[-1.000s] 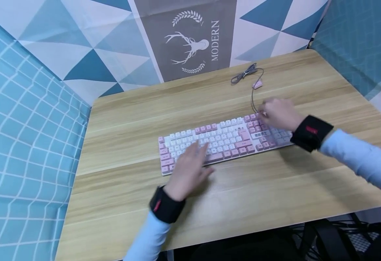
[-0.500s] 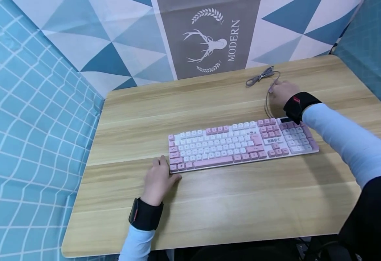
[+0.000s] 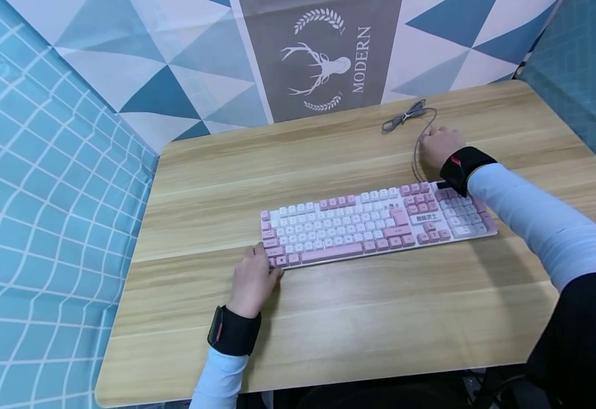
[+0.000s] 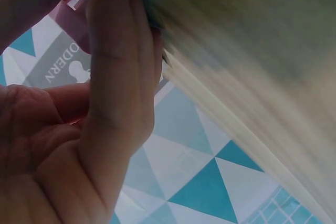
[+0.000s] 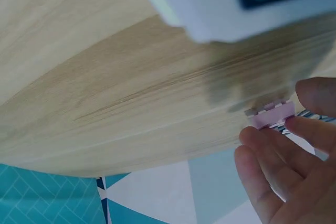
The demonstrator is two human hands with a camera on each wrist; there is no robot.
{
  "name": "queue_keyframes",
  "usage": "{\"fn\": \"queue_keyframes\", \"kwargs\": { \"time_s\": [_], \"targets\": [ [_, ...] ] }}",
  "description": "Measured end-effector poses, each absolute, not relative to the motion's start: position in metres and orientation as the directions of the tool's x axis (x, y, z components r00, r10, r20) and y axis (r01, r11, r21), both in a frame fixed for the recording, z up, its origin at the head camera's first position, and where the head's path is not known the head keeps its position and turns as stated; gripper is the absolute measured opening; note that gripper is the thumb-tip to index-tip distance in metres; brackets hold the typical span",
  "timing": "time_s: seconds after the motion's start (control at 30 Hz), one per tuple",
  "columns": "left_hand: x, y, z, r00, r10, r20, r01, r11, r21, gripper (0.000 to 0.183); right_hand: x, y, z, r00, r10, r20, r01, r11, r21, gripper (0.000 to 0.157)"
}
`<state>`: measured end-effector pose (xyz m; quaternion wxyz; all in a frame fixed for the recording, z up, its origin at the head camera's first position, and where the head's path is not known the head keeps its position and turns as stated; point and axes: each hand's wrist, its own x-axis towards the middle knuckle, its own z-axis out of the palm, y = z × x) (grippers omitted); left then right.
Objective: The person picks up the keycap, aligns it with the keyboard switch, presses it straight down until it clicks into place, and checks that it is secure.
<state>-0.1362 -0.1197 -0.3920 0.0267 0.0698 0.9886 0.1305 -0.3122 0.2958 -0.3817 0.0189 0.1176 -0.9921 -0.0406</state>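
Observation:
A pink and white keyboard (image 3: 351, 224) lies across the table. At its front left corner is my left hand (image 3: 252, 281), thumb at the front edge and fingers along the left side, gripping that corner. The left wrist view shows these fingers (image 4: 113, 61) bent up against the edge, with pink keys partly hidden. Beyond the keyboard's far right side, my right hand (image 3: 440, 146) is at the grey cable (image 3: 416, 150). In the right wrist view, its thumb and index finger (image 5: 312, 129) are at the end of a small pink notched piece (image 5: 273, 115) by the cable.
The wooden table (image 3: 216, 182) ends at a patterned back cloth (image 3: 323, 62) and a blue grid cloth (image 3: 47, 227) on the left. A tied bundle of grey cable (image 3: 404, 117) lies near the back edge.
My left hand has come off the keys to the front left corner and now grips it. My right hand has moved back from above the keyboard to the pink piece on the cable.

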Motion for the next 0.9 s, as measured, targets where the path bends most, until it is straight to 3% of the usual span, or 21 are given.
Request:
{"fn": "queue_keyframes", "kwargs": {
  "time_s": [0.27, 0.43, 0.9],
  "targets": [
    [-0.136, -0.119, -0.39, -0.988, 0.143, -0.057, 0.123, 0.956, 0.268, 0.062, -0.312, 0.3, -0.381, -0.963, -0.262, 0.057, -0.253, 0.958, 0.132, 0.025],
    [-0.136, -0.118, -0.389, -0.988, 0.143, -0.056, 0.124, 0.957, 0.264, 0.063, -0.309, 0.301, -0.383, -0.958, -0.266, 0.112, -0.257, 0.962, 0.089, 0.021],
    [-0.137, -0.117, -0.389, -0.988, 0.131, -0.082, 0.105, 0.958, 0.268, 0.061, -0.296, 0.303, -0.385, -0.956, -0.28, 0.091, -0.279, 0.96, 0.022, 0.014]
  ]
}}
